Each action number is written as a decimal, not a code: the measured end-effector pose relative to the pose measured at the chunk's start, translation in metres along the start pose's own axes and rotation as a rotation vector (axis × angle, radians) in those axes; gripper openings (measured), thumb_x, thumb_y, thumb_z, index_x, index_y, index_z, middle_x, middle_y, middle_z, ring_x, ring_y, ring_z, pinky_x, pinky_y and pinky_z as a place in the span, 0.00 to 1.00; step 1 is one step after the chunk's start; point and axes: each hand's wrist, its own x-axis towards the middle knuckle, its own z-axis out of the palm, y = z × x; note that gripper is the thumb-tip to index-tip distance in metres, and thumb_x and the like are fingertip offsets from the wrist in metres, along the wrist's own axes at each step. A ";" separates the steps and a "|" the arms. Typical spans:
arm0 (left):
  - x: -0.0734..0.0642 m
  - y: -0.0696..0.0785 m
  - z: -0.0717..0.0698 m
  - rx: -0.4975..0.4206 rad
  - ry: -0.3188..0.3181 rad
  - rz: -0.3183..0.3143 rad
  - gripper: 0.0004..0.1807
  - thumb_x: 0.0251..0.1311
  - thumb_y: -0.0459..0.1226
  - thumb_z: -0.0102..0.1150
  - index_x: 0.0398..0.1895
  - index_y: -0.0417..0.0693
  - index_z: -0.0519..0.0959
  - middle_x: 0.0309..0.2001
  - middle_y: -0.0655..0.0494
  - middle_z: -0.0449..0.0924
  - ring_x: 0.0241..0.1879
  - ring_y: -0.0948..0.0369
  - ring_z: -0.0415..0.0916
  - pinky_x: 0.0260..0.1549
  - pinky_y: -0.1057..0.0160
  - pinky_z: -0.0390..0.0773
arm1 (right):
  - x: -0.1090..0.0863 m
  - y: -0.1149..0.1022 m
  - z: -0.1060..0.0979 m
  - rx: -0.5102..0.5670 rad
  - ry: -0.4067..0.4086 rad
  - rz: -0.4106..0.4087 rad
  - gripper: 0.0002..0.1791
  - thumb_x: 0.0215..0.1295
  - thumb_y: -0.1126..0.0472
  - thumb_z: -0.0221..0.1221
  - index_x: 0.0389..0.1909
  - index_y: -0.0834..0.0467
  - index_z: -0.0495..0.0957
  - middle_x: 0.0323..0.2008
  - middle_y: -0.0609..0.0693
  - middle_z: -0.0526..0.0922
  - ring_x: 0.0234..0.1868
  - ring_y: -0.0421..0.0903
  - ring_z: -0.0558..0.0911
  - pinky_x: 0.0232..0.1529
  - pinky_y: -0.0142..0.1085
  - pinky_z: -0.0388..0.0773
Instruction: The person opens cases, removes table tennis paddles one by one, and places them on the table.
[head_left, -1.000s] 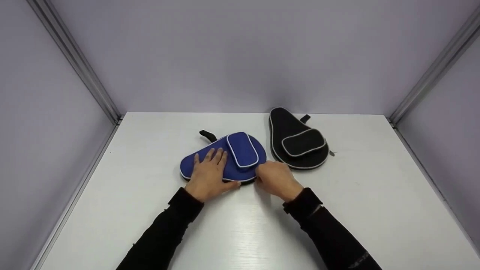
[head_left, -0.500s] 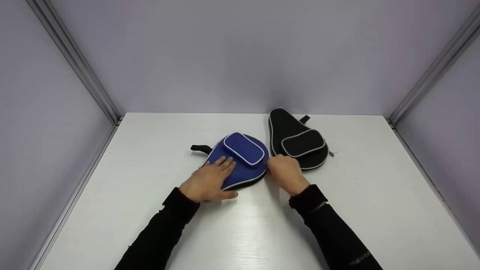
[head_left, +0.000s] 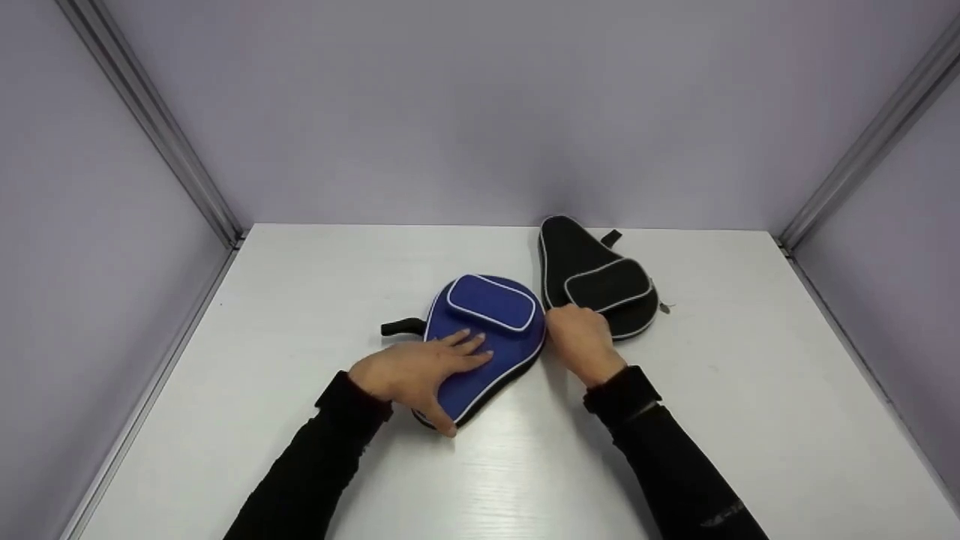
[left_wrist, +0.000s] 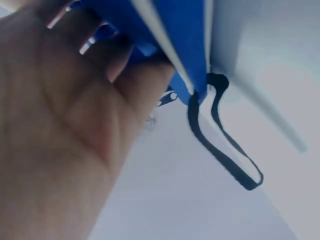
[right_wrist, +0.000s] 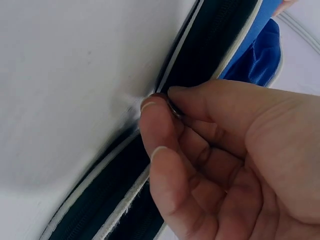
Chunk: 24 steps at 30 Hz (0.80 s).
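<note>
A blue paddle case (head_left: 495, 352) with white piping and a raised pocket (head_left: 491, 301) lies on the white table, its narrow end toward me. My left hand (head_left: 416, 373) rests across it, fingers spread on top and thumb over the lower edge. At the case's right edge, my right hand (head_left: 581, 341) pinches a small zipper pull (right_wrist: 175, 111) between thumb and forefinger; the fingers mostly hide it. The zipper band (right_wrist: 207, 45) runs along the case's dark side wall. A black strap loop (left_wrist: 225, 155) sticks out from the case's left side.
A black paddle case (head_left: 562, 259) with grey piping lies behind and right of the blue one, close to my right hand. It has a short strap (head_left: 611, 238) and a small tag (head_left: 664, 307). Pale walls (head_left: 480, 112) enclose the table's back and sides.
The blue case has turned counterclockwise, its narrow end swinging from the left toward me under my left hand. My right hand has slid along its edge, away from me and to the right.
</note>
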 end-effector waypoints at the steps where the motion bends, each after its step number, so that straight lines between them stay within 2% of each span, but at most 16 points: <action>1: 0.001 0.000 0.001 0.005 -0.005 0.004 0.72 0.57 0.58 0.91 0.99 0.59 0.56 1.00 0.51 0.43 1.00 0.47 0.38 0.96 0.35 0.58 | 0.000 0.000 0.000 0.002 -0.005 0.003 0.07 0.71 0.65 0.70 0.32 0.61 0.92 0.35 0.63 0.95 0.34 0.67 0.94 0.29 0.63 0.92; 5: 0.005 0.001 0.005 0.025 -0.006 -0.006 0.74 0.56 0.58 0.93 1.00 0.60 0.53 1.00 0.51 0.41 1.00 0.47 0.37 0.97 0.38 0.57 | 0.001 0.001 -0.003 0.006 -0.022 0.007 0.08 0.72 0.67 0.68 0.32 0.61 0.92 0.36 0.64 0.95 0.36 0.67 0.95 0.29 0.63 0.92; 14: 0.008 0.003 0.009 0.061 0.053 -0.032 0.71 0.59 0.60 0.90 0.99 0.60 0.55 1.00 0.50 0.45 1.00 0.46 0.42 0.96 0.38 0.59 | -0.002 0.000 -0.005 -0.005 -0.024 -0.018 0.06 0.72 0.65 0.70 0.35 0.61 0.93 0.37 0.64 0.95 0.37 0.67 0.95 0.31 0.65 0.93; 21: 0.011 0.000 0.011 0.070 0.110 -0.054 0.59 0.72 0.61 0.80 0.98 0.60 0.58 0.99 0.48 0.49 0.99 0.45 0.46 0.94 0.37 0.64 | -0.001 0.000 -0.002 -0.007 -0.026 -0.041 0.06 0.71 0.67 0.71 0.33 0.61 0.92 0.35 0.63 0.95 0.36 0.67 0.95 0.32 0.65 0.93; 24: 0.013 -0.001 0.012 0.090 0.133 -0.067 0.55 0.77 0.61 0.75 0.98 0.59 0.59 0.98 0.48 0.51 0.99 0.44 0.48 0.94 0.38 0.65 | -0.003 -0.004 -0.007 0.004 -0.034 -0.052 0.07 0.73 0.67 0.70 0.33 0.61 0.92 0.35 0.63 0.95 0.36 0.67 0.95 0.31 0.65 0.92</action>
